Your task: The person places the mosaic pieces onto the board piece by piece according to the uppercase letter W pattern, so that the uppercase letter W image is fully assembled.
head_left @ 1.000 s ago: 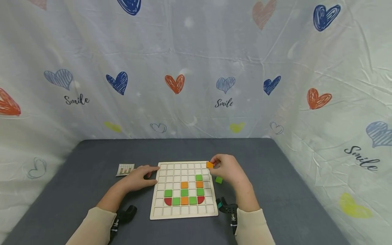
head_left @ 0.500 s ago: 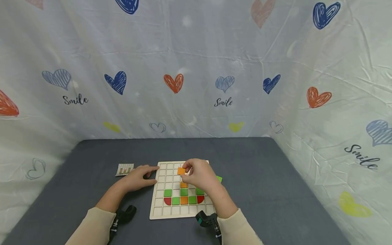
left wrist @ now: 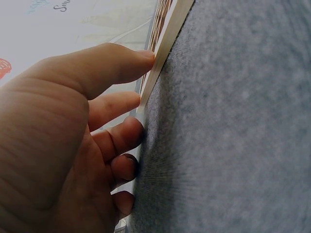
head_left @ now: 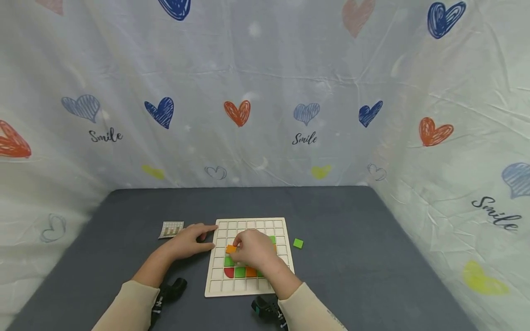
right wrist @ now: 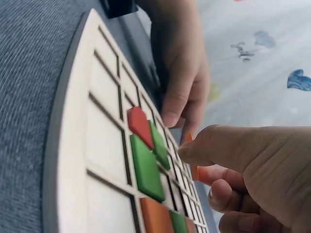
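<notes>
A pale wooden grid board (head_left: 215, 288) lies on the dark table. My right hand (head_left: 256, 249) pinches an orange square tile (head_left: 231, 249) between thumb and fingers, over the board's left part, just beyond a green tile (head_left: 229, 261). In the right wrist view, this orange tile (right wrist: 194, 172) shows mostly edge-on behind the thumb. A red tile (head_left: 229, 272) with a rounded corner sits in the row nearer me. My left hand (head_left: 188, 241) touches the board's left edge with thumb and index fingertip, its other fingers loosely bent. My right hand hides several tiles.
A loose green tile (head_left: 298, 243) lies on the table right of the board. A small card with a printed grid (head_left: 171, 229) lies behind my left hand. A white curtain (head_left: 265, 92) with hearts hangs at the table's back and sides.
My right hand has carried the orange tile from the board's far right corner leftward, then nearer to me, over the left part. The left hand has stayed at the board's edge.
</notes>
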